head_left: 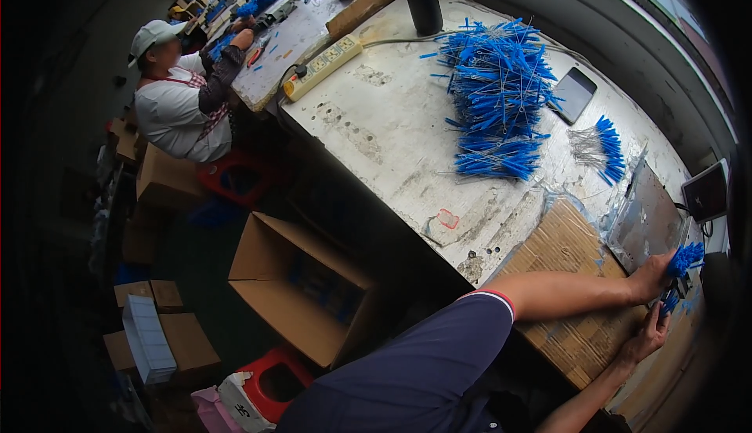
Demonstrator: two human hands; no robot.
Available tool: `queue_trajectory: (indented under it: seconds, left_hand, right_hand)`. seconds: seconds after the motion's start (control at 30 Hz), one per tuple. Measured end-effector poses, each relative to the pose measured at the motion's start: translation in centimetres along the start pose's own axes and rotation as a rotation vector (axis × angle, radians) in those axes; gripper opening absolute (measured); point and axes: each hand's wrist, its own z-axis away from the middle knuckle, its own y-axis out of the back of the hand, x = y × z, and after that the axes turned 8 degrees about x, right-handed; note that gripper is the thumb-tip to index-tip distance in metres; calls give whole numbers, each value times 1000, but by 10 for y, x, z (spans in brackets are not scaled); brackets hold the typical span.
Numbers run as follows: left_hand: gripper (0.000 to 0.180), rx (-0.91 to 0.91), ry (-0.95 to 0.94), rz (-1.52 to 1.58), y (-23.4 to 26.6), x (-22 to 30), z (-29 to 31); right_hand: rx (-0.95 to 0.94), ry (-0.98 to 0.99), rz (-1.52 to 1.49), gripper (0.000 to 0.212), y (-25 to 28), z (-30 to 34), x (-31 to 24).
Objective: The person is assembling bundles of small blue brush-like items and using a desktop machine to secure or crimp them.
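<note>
At the right end of the bench, my left hand [650,279] is closed around a bunch of blue-ended wire pieces [687,257]. Just below it, my right hand [645,340] pinches a smaller cluster of blue pieces [668,303]. Both hands are beside a small dark metal fixture, partly hidden by the fingers and the blue pieces. A tall heap of blue-ended wires [501,92] lies on the white bench. Nearer to me, a small fanned batch of blue-ended wires [609,149] is spread out.
A cardboard sheet [560,253] lies under my left forearm, beside a metal plate [646,217]. A phone [574,94], black flask [421,0] and power strip [323,68] are on the bench [392,151]. An open carton [301,284] stands below. A co-worker [182,96] works at the far left.
</note>
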Motion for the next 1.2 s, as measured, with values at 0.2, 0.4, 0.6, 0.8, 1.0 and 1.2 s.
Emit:
queue_trajectory:
  seconds: [0.2,0.4,0.6,0.8,1.0,1.2]
  left_hand:
    - [29,-47,11,11,3,-1,-1]
    - [28,-59,-11,6,3,1,-1]
    - [26,-44,-37,-23,2,2,0]
    - [25,-45,-63,-39,6,-2,1]
    - [28,-14,-71,-131,0,-3,4]
    - [30,187,-55,-168,12,-24,-4]
  right_hand:
    - [-93,-191,-108,19,19,-8,3]
    - [-80,-126,-55,20,11,-2,1]
    - [-83,-138,-52,20,10,-1,-3]
    - [-75,-135,-53,17,5,1,-2]
    - [35,-108,-87,13,16,-2,0]
    - [226,-156,26,7,7,-2,1]
